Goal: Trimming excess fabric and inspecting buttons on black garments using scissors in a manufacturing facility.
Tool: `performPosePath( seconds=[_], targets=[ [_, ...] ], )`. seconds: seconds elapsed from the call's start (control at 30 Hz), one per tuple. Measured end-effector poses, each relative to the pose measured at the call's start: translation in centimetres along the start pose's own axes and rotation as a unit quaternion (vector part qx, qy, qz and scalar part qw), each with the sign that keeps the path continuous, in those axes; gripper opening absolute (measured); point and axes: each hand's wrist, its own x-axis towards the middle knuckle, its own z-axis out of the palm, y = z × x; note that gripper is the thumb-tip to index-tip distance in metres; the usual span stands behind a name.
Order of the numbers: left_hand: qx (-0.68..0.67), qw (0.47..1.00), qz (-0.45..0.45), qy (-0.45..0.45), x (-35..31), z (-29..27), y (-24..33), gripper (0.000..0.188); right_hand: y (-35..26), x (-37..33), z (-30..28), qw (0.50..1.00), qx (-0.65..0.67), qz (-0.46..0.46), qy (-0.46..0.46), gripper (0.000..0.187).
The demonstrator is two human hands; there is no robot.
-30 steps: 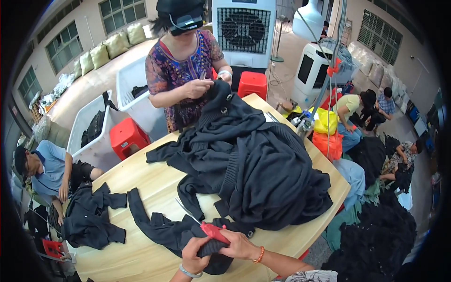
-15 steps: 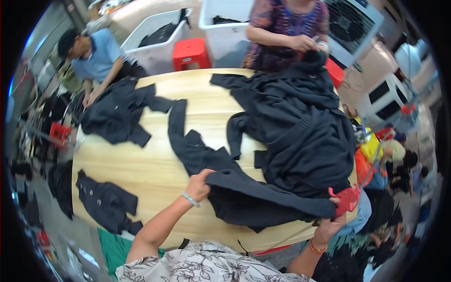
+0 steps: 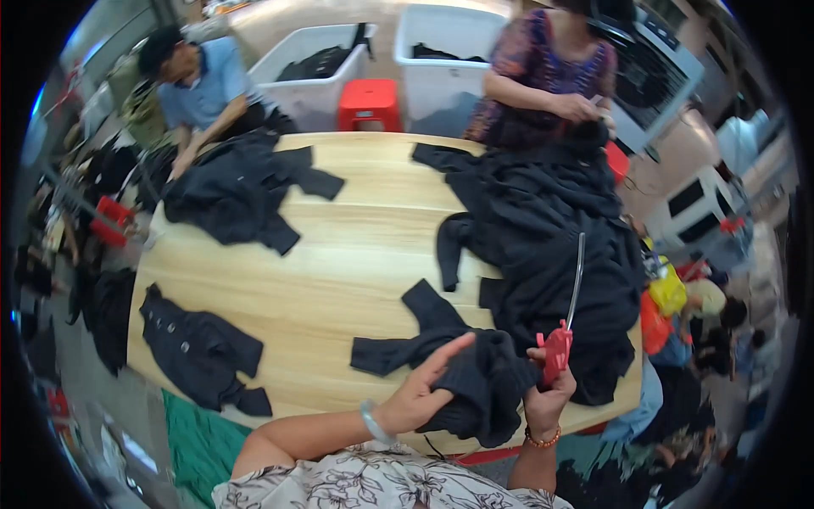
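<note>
ribbed black garment (image 3: 475,382) now bunched under left hand (image 3: 420,394)

The garment (image 3: 475,382) is black, and the tool (image 3: 555,352) beside it is red. Past the pale wood-grain tabletop (image 3: 356,246) stands a red stool (image 3: 370,103).

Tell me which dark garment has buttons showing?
The small dark garment at the table's near-left edge; pale buttons dot its front, unlike the others.
</note>
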Motion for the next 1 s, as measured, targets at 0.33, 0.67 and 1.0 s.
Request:
performPosePath(
  seconds=[0.33, 0.67, 1.0],
  targets=[
    [0.338, 0.934, 0.105, 0.033, -7.7, -4.4, 4.8, 0.082, -4.4, -4.8, 11.0, 0.988, -0.054, -0.087, -0.111, 0.03],
    [0.15, 0.962, 0.226, -0.011, -28.4, -22.5, 20.0, 0.029, -9.8, -12.3, 27.9, 0.973, -0.105, -0.078, -0.192, 0.066],
    [0.547, 0.699, 0.008, 0.461, -54.4, -54.8, 16.7, 0.043, 5.4, -21.8, 41.9, 0.893, -0.329, 0.016, -0.308, 0.044]
  ],
)
